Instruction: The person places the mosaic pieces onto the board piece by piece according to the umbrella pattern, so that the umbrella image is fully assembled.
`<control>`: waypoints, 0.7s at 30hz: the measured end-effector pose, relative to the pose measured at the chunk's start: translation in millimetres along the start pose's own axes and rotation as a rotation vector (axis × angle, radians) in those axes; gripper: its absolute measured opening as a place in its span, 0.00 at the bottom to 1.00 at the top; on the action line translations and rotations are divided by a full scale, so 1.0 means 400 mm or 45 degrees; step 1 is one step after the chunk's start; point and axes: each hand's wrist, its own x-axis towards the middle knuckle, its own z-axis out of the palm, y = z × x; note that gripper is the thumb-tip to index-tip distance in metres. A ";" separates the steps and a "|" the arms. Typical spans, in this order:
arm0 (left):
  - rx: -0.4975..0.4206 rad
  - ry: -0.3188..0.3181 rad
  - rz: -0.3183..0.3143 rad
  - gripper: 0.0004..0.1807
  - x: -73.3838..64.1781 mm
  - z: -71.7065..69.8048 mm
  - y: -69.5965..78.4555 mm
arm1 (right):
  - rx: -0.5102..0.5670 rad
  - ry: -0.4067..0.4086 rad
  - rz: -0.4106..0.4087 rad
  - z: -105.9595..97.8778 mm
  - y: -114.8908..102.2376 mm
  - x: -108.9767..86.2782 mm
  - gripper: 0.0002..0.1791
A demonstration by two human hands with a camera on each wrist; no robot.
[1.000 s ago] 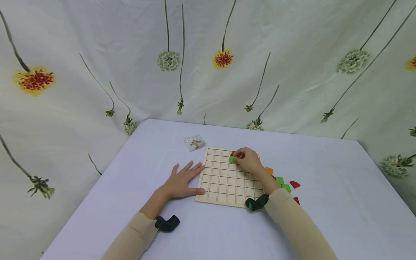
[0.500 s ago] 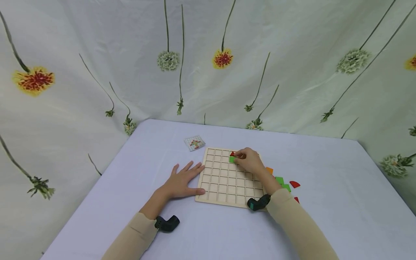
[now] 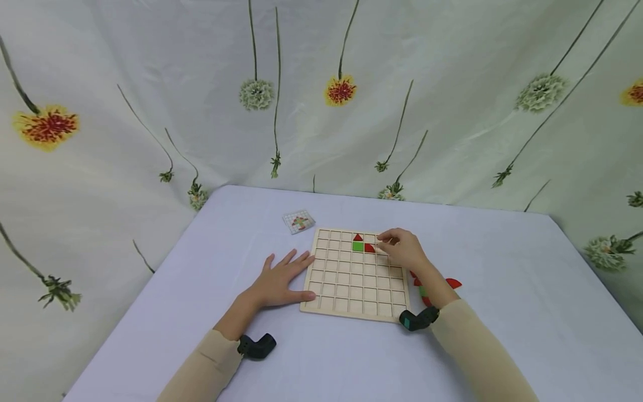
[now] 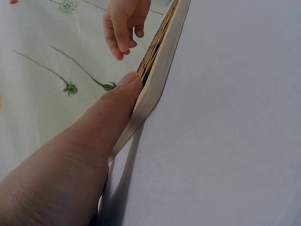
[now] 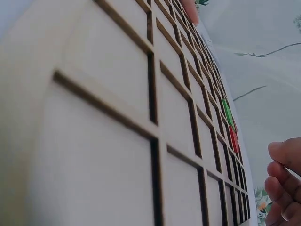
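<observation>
My left hand (image 3: 281,283) lies flat with fingers spread at the left side of a wooden grid board (image 3: 341,285). In the left wrist view its thumb (image 4: 110,110) rests on the board's edge. A red triangle (image 3: 358,238) sits in a cell near the far edge, with a green square (image 3: 358,246) in the cell below it. Beside the square, to its right, lies a red quarter-circle piece (image 3: 369,248). Over the far right of the board hovers my right hand (image 3: 403,249), fingers loosely bent. The right wrist view shows nothing between its fingers.
A small pattern card (image 3: 298,221) lies beyond the board's far left corner. Right of the board are loose pieces, including a red quarter-circle (image 3: 454,283) and a partly covered green piece (image 3: 422,291); my right forearm hides others. A flowered cloth hangs behind the table.
My right hand has let go of the red quarter-circle piece, which now shows beside the green square, and has moved right. The left hand keeps its place on the board.
</observation>
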 end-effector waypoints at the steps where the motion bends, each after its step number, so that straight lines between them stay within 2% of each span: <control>1: -0.002 0.001 -0.001 0.52 0.000 -0.001 0.001 | -0.001 0.007 -0.004 -0.006 0.003 -0.005 0.12; 9: -0.007 0.024 0.007 0.51 -0.001 0.000 0.002 | -0.001 0.058 0.063 -0.044 0.041 -0.038 0.11; 14: -0.007 0.025 0.009 0.52 0.001 0.001 0.000 | -0.023 0.056 0.143 -0.071 0.061 -0.060 0.12; 21: -0.001 0.022 0.011 0.52 0.001 0.003 -0.003 | -0.051 0.062 0.178 -0.112 0.078 -0.105 0.15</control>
